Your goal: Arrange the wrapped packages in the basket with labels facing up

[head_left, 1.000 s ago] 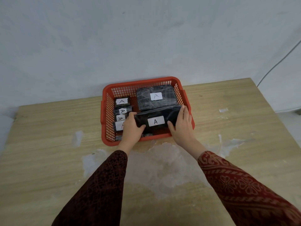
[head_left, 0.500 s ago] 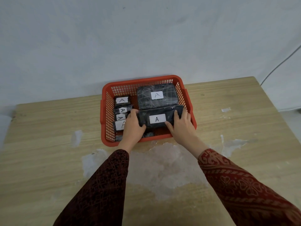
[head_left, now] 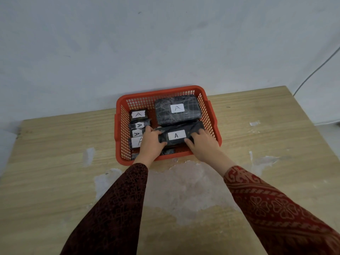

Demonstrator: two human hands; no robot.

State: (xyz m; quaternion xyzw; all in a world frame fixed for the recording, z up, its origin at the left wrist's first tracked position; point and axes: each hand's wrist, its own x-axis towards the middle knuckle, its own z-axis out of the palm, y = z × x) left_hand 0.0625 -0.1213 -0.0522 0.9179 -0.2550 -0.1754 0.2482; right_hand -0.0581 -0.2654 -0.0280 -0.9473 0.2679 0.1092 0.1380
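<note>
A red plastic basket (head_left: 163,92) stands at the table's far edge against the wall. Inside it, a long black-wrapped package (head_left: 179,128) with a white "A" label facing up lies across the front right. My left hand (head_left: 151,144) grips its left end and my right hand (head_left: 202,144) grips its right end. Behind it sits a large wrapped package (head_left: 177,109), label up. Several small wrapped packages (head_left: 138,115) line the basket's left side, labels up; my left hand partly hides the nearest one. Another dark package (head_left: 167,151) shows under my left hand.
The wooden table (head_left: 55,162) has pale worn patches in front of the basket. A pale wall rises right behind the basket. A thin cable (head_left: 316,69) runs down the wall at the far right.
Both hands have lowered the long package and pushed it back into the basket, closer to the large package. My fingers have curled tighter around its ends.
</note>
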